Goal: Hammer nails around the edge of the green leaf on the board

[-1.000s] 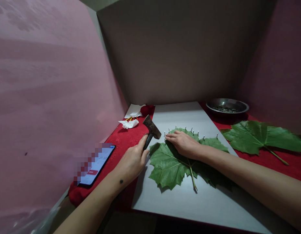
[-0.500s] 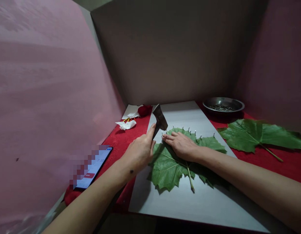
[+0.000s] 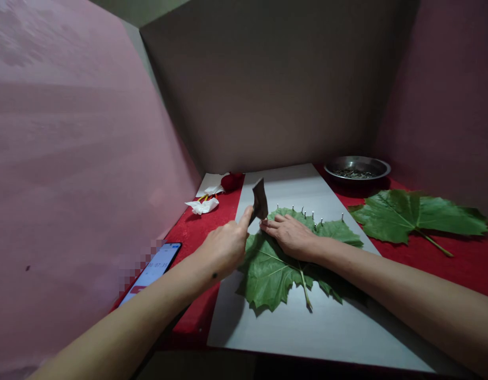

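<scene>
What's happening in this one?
A person's left hand grips a hammer, its head right by the fingers of the right hand, which rests on a green leaf on a pale board. Several nails stand along the leaf's far edge. A metal bowl and another leaf are off to the right.

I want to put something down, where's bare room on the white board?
The white board is bare beyond the nails, toward its far end, and between the leaf stem and its near edge. Crowded around the middle: left hand, hammer, right hand, green leaf.
</scene>
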`<state>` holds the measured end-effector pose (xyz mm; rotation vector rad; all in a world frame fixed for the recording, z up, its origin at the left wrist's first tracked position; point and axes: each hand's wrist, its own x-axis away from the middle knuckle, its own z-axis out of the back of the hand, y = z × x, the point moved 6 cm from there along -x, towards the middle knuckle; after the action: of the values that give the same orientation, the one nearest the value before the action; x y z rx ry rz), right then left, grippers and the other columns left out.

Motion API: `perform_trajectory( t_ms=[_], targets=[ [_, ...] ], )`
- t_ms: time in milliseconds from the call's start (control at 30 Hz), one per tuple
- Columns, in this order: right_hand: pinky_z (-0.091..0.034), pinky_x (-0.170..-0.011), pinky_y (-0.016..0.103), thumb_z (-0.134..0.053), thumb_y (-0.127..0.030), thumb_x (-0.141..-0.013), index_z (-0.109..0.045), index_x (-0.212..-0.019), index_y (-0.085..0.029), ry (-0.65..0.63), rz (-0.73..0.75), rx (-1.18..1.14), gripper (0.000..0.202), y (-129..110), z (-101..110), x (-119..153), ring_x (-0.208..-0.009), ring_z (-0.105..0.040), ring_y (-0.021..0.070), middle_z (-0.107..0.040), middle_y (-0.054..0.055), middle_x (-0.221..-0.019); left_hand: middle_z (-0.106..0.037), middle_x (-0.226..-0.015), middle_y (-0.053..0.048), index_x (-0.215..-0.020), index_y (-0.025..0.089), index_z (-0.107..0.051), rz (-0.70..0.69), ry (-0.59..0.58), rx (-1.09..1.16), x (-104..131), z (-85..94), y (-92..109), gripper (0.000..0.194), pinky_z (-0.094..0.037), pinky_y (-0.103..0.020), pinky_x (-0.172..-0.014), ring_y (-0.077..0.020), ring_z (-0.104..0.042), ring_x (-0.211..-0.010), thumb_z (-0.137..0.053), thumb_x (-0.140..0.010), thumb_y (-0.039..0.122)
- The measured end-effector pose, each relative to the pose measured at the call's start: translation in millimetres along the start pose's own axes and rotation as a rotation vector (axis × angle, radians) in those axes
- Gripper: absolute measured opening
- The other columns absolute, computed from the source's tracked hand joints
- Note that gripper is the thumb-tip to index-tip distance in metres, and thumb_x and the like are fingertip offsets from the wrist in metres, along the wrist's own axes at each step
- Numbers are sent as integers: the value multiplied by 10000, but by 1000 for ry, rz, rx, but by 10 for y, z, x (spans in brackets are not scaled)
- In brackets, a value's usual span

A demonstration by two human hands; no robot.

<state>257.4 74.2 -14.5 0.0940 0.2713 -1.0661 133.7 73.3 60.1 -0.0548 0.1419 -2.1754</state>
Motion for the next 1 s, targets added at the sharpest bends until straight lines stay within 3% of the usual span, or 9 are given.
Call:
perform_trajectory(
  t_ms=[133, 300, 500, 700, 900, 1000],
  targets=[
    [-374, -816, 390, -386, -162, -879, -541, -1263, -212, 3, 12, 13, 418, 3, -1, -6, -1056, -497, 246, -492, 83, -1349, -670, -893, -149, -1444, 168, -172, 9, -42, -38, -6, -37, -42, 602, -443, -336, -614, -277, -644, -810, -342, -868, 211],
    [-365, -844, 390, -378, -163, -881, -531, -1267, -227, 11, 23, 17, 420, 14, -33, -9, -1073, -491, 241, -478, 57, -1366, -633, -1003, -163, -1460, 172, -52, -11, 84, -32, 33, 124, 21, 612, -439, -344, -675, -267, -629, -876, -292, -900, 228],
    [-357, -848, 381, -375, -147, -867, -524, -1278, -197, -23, -4, 31, 439, -1, -23, -10, -1092, -475, 251, -461, 48, -1385, -661, -908, -170, -1441, 149, -186, 20, -38, -71, -10, -59, -26, 592, -452, -362, -619, -295, -645, -802, -337, -871, 208],
    [-362, -824, 375, -361, -140, -866, -524, -1272, -211, -5, 15, 30, 443, 0, -14, -1, -1057, -482, 238, -459, 42, -1386, -637, -993, -153, -1458, 159, -62, 2, 134, -18, 19, 181, -20, 599, -455, -360, -748, -255, -630, -894, -284, -906, 225],
    [-359, -827, 366, -405, -145, -854, -539, -1258, -229, 10, -1, 20, 433, 3, -12, -2, -1060, -489, 237, -492, 52, -1352, -655, -902, -187, -1448, 134, -162, 8, -41, -69, -31, -86, -3, 587, -459, -392, -605, -320, -647, -786, -305, -886, 224],
    [-364, -824, 375, -418, -123, -835, -528, -1273, -209, -9, 7, 19, 459, -2, -19, -9, -1069, -486, 246, -467, 61, -1375, -653, -959, -180, -1451, 143, -132, 15, -6, -58, -30, -17, -59, 596, -458, -377, -651, -306, -641, -854, -313, -889, 222]
  ],
)
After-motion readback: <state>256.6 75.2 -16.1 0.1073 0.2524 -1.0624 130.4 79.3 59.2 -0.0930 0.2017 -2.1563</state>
